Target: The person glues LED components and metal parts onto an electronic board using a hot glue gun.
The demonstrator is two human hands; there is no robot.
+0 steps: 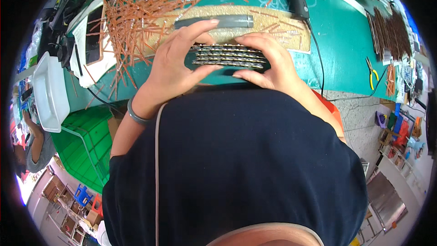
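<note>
Dark stack of thin strips (230,55) up between my hands, over the near edge of the table (346,41). Left hand (173,64) pinches its left end, right hand (275,61) grips the right; can't tell how firmly the right thumb presses. Uneven squeeze could splay or drop layers. Far side: grey bar (234,21); far left, loose brown sticks (136,13), which dropped strips might mix into.
</note>
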